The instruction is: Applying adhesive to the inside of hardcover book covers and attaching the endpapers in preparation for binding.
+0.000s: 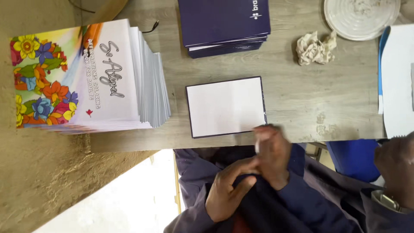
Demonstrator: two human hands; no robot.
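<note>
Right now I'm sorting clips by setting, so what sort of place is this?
Probably a small print or bookbinding workshop: a tall stack of flower-covered colouring books, a pile of dark blue covers and one white card lie on a worn wooden worktable.

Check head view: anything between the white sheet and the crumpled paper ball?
Nothing. In the head view, bare grey tabletop separates the white sheet from the crumpled paper ball.

No packages, labels, signs, screens – only printed booklets.
</note>
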